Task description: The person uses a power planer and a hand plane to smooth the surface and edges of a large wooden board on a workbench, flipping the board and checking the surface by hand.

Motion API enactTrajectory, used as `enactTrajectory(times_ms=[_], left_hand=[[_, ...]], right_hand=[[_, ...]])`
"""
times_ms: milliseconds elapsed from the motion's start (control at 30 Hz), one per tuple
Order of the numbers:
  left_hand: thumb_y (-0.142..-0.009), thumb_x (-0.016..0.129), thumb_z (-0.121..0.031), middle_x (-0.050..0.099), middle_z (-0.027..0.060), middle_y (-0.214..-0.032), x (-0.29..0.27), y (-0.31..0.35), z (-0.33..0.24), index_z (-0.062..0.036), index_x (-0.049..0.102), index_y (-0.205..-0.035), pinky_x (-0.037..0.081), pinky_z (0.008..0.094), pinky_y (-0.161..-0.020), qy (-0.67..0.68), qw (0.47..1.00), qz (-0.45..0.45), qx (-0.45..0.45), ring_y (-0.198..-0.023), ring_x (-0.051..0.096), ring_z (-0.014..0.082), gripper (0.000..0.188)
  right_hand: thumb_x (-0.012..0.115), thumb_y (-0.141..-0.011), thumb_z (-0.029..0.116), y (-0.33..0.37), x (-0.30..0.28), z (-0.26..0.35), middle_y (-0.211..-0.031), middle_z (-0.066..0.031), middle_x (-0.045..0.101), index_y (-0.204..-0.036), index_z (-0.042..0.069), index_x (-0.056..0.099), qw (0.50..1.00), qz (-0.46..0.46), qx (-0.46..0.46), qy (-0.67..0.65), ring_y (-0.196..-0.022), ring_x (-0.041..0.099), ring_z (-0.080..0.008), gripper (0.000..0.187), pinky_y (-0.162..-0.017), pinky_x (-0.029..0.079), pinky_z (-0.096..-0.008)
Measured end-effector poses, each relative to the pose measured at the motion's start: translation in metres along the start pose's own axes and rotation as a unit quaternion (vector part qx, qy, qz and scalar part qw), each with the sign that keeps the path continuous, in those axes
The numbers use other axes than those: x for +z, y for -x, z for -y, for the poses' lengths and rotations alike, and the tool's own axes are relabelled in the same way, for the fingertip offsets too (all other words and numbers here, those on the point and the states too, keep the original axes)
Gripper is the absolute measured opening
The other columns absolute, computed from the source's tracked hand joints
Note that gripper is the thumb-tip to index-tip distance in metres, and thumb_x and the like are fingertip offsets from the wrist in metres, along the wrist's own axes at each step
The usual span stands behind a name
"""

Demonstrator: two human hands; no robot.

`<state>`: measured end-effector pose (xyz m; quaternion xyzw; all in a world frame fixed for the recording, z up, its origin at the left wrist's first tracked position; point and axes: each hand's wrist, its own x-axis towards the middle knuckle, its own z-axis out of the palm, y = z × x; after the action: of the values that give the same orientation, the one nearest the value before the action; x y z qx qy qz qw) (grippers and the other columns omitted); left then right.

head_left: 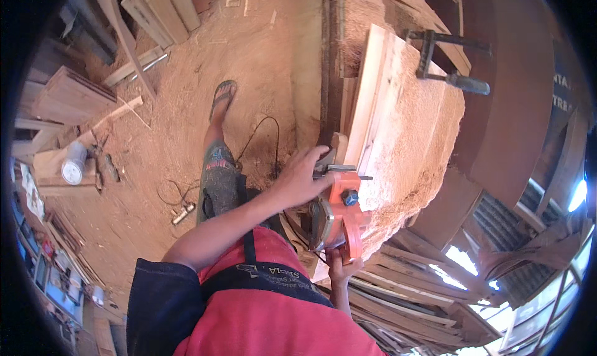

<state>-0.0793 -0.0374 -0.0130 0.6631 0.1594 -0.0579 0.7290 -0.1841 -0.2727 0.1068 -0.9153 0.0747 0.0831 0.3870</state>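
An orange electric hand planer [343,210] with a dark knob rests on the near end of a pale wooden board [368,107]. My right hand [341,266] is closed around its rear handle. At the front side of the tool, my left hand [303,177] has its fingers and thumb bent around the metal guide plate [336,168]. Its fingertips lie close to a small wooden piece [339,146] by the board. Part of that grip is hidden behind the hand. The board lies lengthwise, pointing away from me, along the left edge of a shavings-covered bench.
A bar clamp [451,76] sits on the far right of the bench. Wood shavings [416,144] are heaped beside the board. Planks [404,287] are stacked at the lower right. A cable [261,129] loops over the floor near my sandalled foot [222,98]. A white container [73,163] stands at left.
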Motion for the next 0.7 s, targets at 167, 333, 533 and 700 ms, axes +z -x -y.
enactTrajectory(times_ms=[167, 333, 533, 700], left_hand=[[-0.092, 0.068, -0.036, 0.071, 0.0212, -0.101, -0.008, -0.14, -0.025, 0.0034, 0.064, -0.113, 0.052, 0.0421, -0.081, 0.066, 0.985, -0.15, 0.057, -0.092, 0.069, 0.0276, 0.045], [-0.09, 0.075, -0.031, 0.075, 0.0127, -0.096, -0.017, -0.254, -0.031, 0.0036, 0.067, -0.12, 0.055, 0.0292, -0.076, 0.093, 0.979, -0.179, -0.008, -0.084, 0.07, 0.0175, 0.046], [-0.091, 0.076, -0.023, 0.069, 0.0035, -0.073, -0.018, -0.274, -0.036, -0.0035, 0.072, -0.085, 0.052, 0.0261, -0.055, 0.246, 0.954, -0.145, -0.092, -0.061, 0.063, 0.0112, 0.021], [-0.087, 0.078, -0.019, 0.07, 0.0047, -0.075, -0.032, -0.279, -0.052, 0.0009, 0.074, -0.087, 0.052, 0.0264, -0.058, 0.174, 0.967, -0.138, -0.124, -0.064, 0.063, 0.0112, 0.02]], right_hand=[[0.065, -0.077, 0.002, -0.004, -0.011, -0.033, -0.065, -0.0029, 0.057, -0.079, 0.0, 0.059, 0.998, -0.004, -0.038, 0.057, -0.058, 0.059, -0.0125, 0.006, -0.053, 0.048, -0.0284], [0.07, -0.075, 0.006, -0.028, -0.004, -0.012, -0.064, -0.0048, 0.058, -0.083, 0.001, 0.063, 0.99, 0.01, -0.087, 0.106, -0.056, 0.059, -0.016, 0.012, -0.055, 0.047, -0.0328], [0.074, -0.07, 0.011, -0.052, 0.007, 0.005, -0.07, -0.0163, 0.064, -0.088, 0.004, 0.065, 0.995, 0.004, -0.054, 0.082, -0.062, 0.065, -0.0366, 0.022, -0.06, 0.052, -0.0396], [0.073, -0.071, 0.01, -0.078, 0.016, 0.048, -0.069, -0.0152, 0.063, -0.085, 0.003, 0.063, 0.996, 0.005, -0.045, 0.073, -0.061, 0.064, -0.0304, 0.018, -0.059, 0.051, -0.0385]])
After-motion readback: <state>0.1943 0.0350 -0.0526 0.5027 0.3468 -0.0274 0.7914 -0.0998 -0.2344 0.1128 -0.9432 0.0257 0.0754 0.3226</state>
